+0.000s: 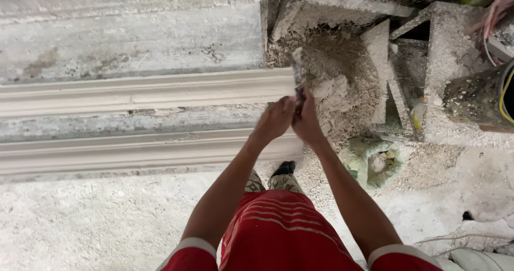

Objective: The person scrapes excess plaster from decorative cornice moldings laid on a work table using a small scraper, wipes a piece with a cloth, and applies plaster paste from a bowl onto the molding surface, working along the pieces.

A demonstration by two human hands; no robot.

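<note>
Both my hands are raised together in front of me, motion-blurred. My right hand [308,122] grips the dark handle of a flat plaster-caked scraper [297,67] whose blade points up and away. My left hand [274,118] is pressed against the right at the same handle. The blade's tip hovers at the right end of the upper white plaster moulding strip [144,92]. A second moulding strip [123,150] lies parallel below it, with my hands over its right end. I cannot tell whether the blade touches the moulding.
The mouldings lie on a plaster-crusted bench [128,41]. A heap of plaster rubble [342,78] and broken slabs [380,51] sit at the right. A green bag [372,161] lies on the dusty floor. A cable-wrapped drum [482,97] stands at far right. My red shorts fill the bottom.
</note>
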